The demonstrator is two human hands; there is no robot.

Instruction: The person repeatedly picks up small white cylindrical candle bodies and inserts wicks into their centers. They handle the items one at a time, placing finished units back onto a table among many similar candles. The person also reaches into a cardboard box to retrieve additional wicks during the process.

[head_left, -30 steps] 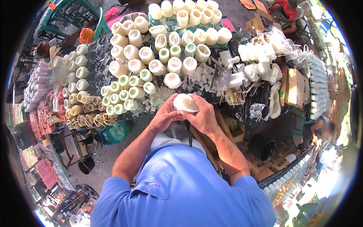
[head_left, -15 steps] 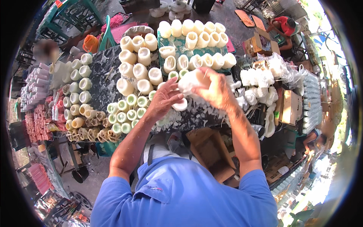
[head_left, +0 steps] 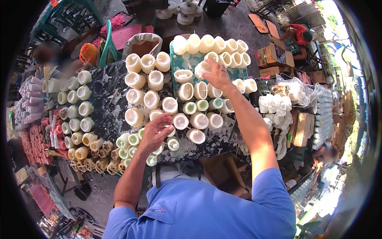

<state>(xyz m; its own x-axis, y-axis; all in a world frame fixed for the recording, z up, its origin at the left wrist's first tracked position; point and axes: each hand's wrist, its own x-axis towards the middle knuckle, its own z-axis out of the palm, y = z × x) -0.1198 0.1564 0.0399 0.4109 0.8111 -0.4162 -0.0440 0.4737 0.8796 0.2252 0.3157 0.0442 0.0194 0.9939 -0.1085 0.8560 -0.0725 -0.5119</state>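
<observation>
My right hand [head_left: 217, 75] reaches out over a green tray [head_left: 192, 59] and is closed on a cream-white pillar candle [head_left: 203, 70]. Around it on the tray stand rows of similar hollow-topped candles, among them a low one [head_left: 183, 76] just to the left. Nearer to me, my left hand [head_left: 155, 133] hovers palm inward with its fingers apart and nothing visible in them. It is beside small pale green candles [head_left: 133, 139] and a white candle [head_left: 181, 121]. The underside of the held candle is hidden.
White wax flakes [head_left: 185, 147] litter the dark table. More candles [head_left: 85, 108] stand in rows at the left, beside pink bundles [head_left: 36, 137]. White wrapped pieces [head_left: 272, 104] and a cardboard box [head_left: 303, 129] lie at the right. A person in red [head_left: 299, 36] sits at the far right.
My right hand has carried the candle forward, away from my left hand, to over the tray. My left hand has drawn back slightly toward the lower left. The whole view has shifted a little.
</observation>
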